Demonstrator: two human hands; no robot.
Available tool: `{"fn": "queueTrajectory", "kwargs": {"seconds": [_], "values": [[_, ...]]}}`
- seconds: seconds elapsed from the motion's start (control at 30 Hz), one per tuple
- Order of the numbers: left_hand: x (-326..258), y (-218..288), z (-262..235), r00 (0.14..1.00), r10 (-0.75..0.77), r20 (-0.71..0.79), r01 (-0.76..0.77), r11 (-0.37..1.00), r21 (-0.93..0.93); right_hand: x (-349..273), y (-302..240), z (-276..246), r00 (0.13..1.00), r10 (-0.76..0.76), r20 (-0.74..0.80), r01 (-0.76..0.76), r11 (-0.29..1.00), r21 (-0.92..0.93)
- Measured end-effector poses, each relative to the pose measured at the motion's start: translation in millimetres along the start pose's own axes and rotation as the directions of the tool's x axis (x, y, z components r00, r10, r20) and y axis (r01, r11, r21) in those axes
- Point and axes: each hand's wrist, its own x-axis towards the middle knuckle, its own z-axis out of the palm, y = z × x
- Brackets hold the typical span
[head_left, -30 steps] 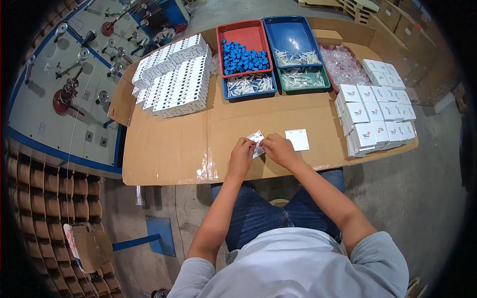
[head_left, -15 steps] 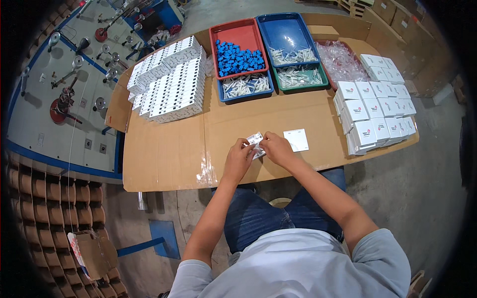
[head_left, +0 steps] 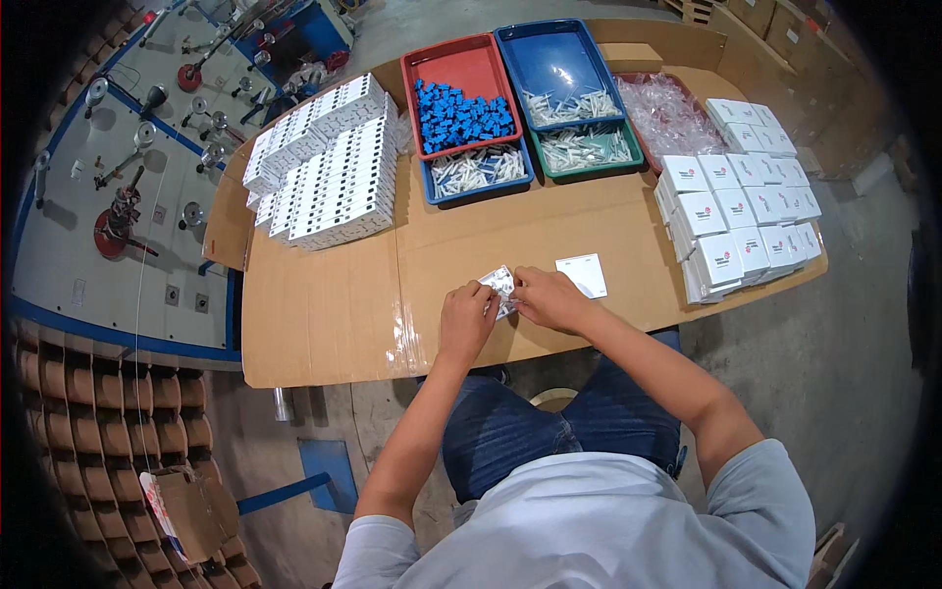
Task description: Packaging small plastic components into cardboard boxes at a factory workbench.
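Note:
Near the front edge of the cardboard-covered table, both hands work on a small open white piece (head_left: 502, 281) with small light parts in it. My left hand (head_left: 466, 319) is closed on its left edge. My right hand (head_left: 549, 297) pinches at the right side of the same piece; what lies between its fingertips is too small to make out. Just beyond the right hand lies a flat white square plate (head_left: 583, 276), touched by neither hand.
Stacked white boxes stand at left (head_left: 343, 196) and right (head_left: 751, 211). Along the back are a red tray (head_left: 456, 64) with blue pieces, blue (head_left: 549, 59) and green (head_left: 643, 157) trays with white plugs, and clear plastic bags (head_left: 672, 113). A lever-studded panel (head_left: 78, 236) stands far left.
My fingers have shifted slightly on the white piece, and more of its upper part shows between the hands. The view has moved a little; the flat plate and trays stay in place.

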Motion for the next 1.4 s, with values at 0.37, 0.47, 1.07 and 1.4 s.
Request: {"fn": "queueTrajectory", "kwargs": {"seconds": [0.37, 0.47, 1.07, 1.4], "values": [[-2.4, -0.2, 6.8, 1.000, 0.002, -0.029, -0.002, 1.000, 0.003, 21.4, 22.0, 19.5, 0.983, 0.105, 0.152, -0.089, 0.990, -0.110], [-1.1, -4.6, 8.7, 1.000, -0.022, -0.021, 0.022, 1.000, 0.010, 15.9, 17.9, 19.3, 0.995, 0.097, 0.038, -0.097, 0.995, -0.003], [-40.0, 17.4, 13.8, 0.977, 0.008, -0.215, 0.020, 0.992, 0.126, 6.3, 16.1, -2.6, 0.956, -0.140, 0.259, 0.124, 0.989, 0.078], [-60.1, 16.4, 4.0, 0.972, 0.128, -0.196, -0.113, 0.990, 0.084, 27.8, -3.0, 14.4, 0.959, 0.093, 0.266, -0.088, 0.996, -0.030]]}}
